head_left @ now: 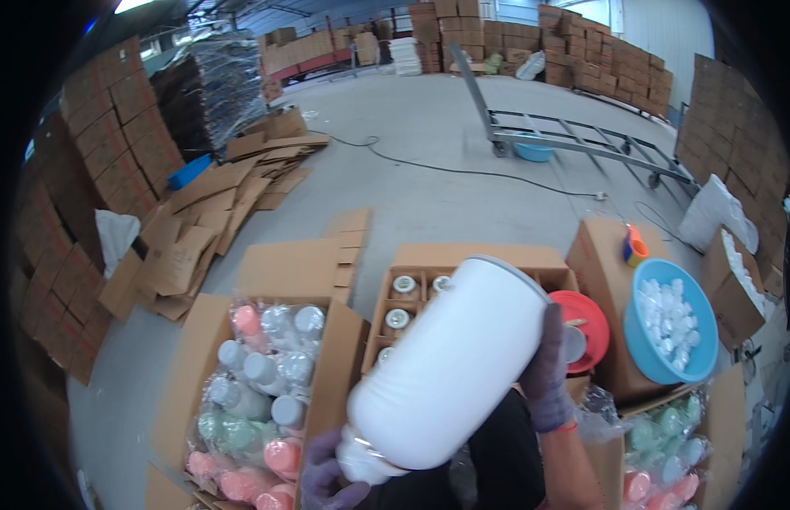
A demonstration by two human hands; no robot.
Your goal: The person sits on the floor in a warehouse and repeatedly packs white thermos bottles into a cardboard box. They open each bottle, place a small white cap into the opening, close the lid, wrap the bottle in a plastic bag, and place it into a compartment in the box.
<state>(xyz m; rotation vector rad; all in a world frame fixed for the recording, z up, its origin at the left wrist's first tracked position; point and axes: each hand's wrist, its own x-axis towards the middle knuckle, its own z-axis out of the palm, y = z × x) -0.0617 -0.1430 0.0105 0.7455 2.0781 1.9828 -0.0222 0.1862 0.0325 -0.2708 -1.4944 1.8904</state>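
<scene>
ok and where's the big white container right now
In the head view, the white container is low and just right of centre, tilted between the left hand and the right hand, partly covering the divided carton.

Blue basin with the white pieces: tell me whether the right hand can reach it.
Probably not as is: the right hand holds the white bottle, though the blue basin stands open, seemingly unobstructed.

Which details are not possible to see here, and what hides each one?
All in the head view:
White container: inside hidden by its opaque wall.
Right hand: most fingers hidden behind the container.
Left hand: exact hold blurred, partly cut by the lower edge.
Divided carton: some compartments covered by the container.
Bagged-bottle carton: near end cut off by the lower edge.
</scene>
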